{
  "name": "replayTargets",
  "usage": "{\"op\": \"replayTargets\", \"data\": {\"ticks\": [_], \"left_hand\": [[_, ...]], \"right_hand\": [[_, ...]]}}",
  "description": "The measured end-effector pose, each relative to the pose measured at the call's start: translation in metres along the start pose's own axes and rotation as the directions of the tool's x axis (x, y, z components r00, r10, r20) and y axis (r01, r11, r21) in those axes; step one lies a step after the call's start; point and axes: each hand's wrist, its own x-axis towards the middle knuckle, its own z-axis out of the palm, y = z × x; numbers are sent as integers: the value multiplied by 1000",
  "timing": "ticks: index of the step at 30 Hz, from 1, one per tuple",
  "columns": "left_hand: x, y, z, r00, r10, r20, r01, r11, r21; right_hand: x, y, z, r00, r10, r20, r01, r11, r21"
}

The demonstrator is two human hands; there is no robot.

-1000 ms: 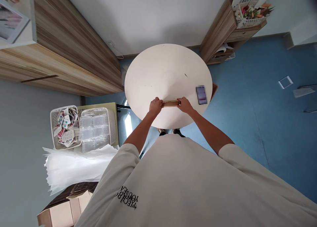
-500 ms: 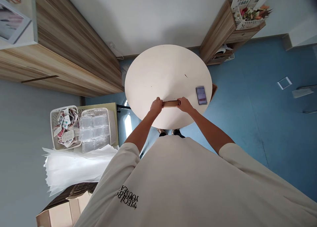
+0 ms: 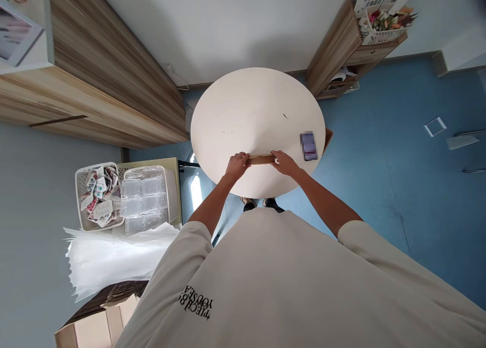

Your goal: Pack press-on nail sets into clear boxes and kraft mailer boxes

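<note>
A small brown cardboard box [image 3: 261,159] is held level between my two hands, over the near part of the round white table [image 3: 254,105]. My left hand [image 3: 238,165] grips its left end, fingers along the top edge. At the right end, my right hand [image 3: 281,162] is closed on it, thumb and fingers at the corner. The box's contents, if any, cannot be seen. To the right of my right hand lies a phone-like purple item [image 3: 309,145], blurred out by pixels.
White baskets [image 3: 172,191] with clear plastic boxes [image 3: 143,196] and printed cards [image 3: 100,193] stand at left, above white sheets [image 3: 117,259] and cardboard [image 3: 94,328]. A wooden cabinet [image 3: 125,59] rises at far left; a smaller wooden unit [image 3: 334,44] stands at back right.
My left hand has shifted slightly left and its fingers now lie flatter along the box. The box has turned a little, showing a different face. My right hand has adjusted its grip.
</note>
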Motion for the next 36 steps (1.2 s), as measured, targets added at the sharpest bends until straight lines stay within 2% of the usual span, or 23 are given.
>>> {"op": "replayTargets", "data": {"ticks": [3,7,12,15,19,23,26,30,33,36], "left_hand": [[0,1,-4,1000,-15,17,16,999,-36],[0,7,-12,998,-36,51,38,998,-46],[-16,15,-15,1000,15,26,-14,999,-53],[-29,21,-8,999,37,-14,-38,996,-80],[-36,27,3,998,-45,-39,43,998,-52],[-32,27,9,993,-117,-33,117,993,-2],[-31,25,11,988,-157,-2,157,988,-9],[-40,22,16,989,-146,22,148,978,-146],[-50,18,27,990,-138,-7,132,964,-230],[-58,13,41,989,-135,54,145,951,-274]], "right_hand": [[0,1,-7,998,5,59,-9,998,63],[0,2,-7,996,0,93,-4,999,37],[-9,4,12,1000,-30,-5,29,994,-107],[-17,4,27,996,-44,-74,35,992,-118],[-21,0,38,992,-13,-122,-3,991,-132],[-19,-4,37,993,19,-113,-37,986,-162],[-19,-8,34,995,54,-87,-62,994,-88],[-26,-16,36,992,109,-67,-103,991,83],[-32,-20,47,990,99,-103,-82,983,162],[-36,-16,62,991,123,-60,-109,974,196]]}}
